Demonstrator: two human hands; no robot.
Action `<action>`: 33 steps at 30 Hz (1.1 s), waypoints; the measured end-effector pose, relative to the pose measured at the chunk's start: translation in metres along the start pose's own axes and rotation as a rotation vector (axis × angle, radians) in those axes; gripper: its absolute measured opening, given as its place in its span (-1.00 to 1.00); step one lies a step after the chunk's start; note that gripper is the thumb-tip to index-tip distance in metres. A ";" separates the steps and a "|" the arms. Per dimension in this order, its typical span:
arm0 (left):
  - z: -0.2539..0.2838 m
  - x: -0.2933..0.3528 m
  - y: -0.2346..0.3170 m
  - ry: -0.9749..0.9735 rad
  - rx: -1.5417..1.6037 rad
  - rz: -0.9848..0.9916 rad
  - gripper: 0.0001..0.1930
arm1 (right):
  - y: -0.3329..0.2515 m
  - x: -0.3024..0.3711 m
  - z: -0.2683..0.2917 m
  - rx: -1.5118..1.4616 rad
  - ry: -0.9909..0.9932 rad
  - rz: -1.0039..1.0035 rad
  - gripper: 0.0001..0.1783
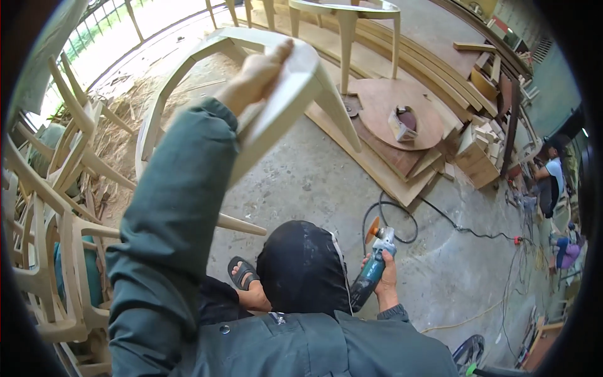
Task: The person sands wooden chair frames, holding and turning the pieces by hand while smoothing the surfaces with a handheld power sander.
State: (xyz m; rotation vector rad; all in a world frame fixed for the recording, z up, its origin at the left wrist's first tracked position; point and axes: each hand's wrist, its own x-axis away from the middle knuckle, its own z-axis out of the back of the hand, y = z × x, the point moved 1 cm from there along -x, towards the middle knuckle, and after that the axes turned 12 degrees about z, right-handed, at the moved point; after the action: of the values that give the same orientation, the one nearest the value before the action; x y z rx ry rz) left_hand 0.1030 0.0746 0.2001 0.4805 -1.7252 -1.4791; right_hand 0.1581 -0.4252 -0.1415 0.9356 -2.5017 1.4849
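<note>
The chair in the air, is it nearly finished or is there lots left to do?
Hard to say exactly. The left hand holds a bare wooden chair frame lifted up; it is shaped but has no seat or paint. The right hand holds a grinder away from the wood, so no sanding right now. More bare chair frames are stacked at the left.

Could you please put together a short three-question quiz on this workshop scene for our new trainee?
1. True or false: the left hand grips the unfinished wooden chair frame, raised off the concrete floor.
2. What does the right hand hold? A) hammer B) angle grinder C) paintbrush
3. Fill in: the round wooden board lies on a stack of ______.

Key:
1. True
2. B, the angle grinder, with an orange disc
3. wooden planks
</note>
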 end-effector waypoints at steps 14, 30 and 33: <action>-0.138 -0.060 -0.122 -0.115 -0.345 0.077 -0.27 | -0.020 0.032 0.020 -0.043 0.109 0.035 -0.37; 0.191 0.093 -0.138 0.652 -0.499 -0.583 -0.49 | -0.008 0.022 -0.029 -0.011 0.195 0.063 -0.32; 0.254 0.137 -0.183 0.741 -0.071 -0.404 -0.46 | -0.005 0.007 -0.032 0.035 0.139 0.052 -0.31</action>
State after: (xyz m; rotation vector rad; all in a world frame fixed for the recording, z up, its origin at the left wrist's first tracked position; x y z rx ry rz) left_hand -0.2128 0.0941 0.0706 1.2163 -1.0176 -1.3677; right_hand 0.1475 -0.4038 -0.1179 0.7499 -2.4263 1.5562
